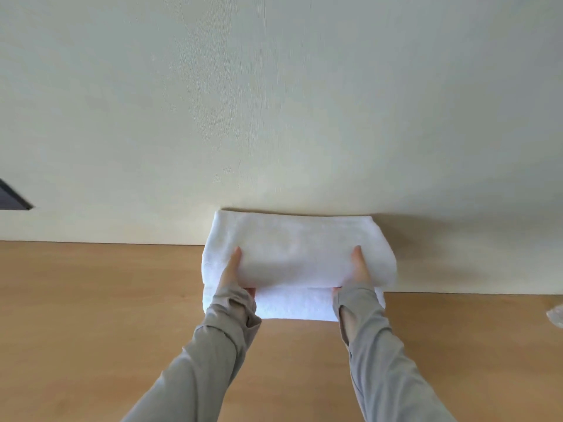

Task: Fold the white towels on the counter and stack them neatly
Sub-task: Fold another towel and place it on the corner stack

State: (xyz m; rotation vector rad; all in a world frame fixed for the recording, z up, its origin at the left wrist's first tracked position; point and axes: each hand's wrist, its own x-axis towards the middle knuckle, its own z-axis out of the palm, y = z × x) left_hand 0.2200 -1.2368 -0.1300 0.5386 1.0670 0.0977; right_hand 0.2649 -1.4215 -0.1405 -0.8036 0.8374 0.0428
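A folded white towel [297,248] is held just above a second folded white towel [294,304] that lies on the wooden counter [91,300] against the wall. My left hand [233,271] grips the upper towel at its left side, thumb on top and fingers underneath. My right hand [361,269] grips its right side the same way. Both arms wear grey sleeves. The fingers under the towel are mostly hidden.
A pale wall [274,102] rises straight behind the towels. A dark object [12,197] shows at the left edge on the wall. Something clear and crinkled [556,318] lies on the counter at the right edge.
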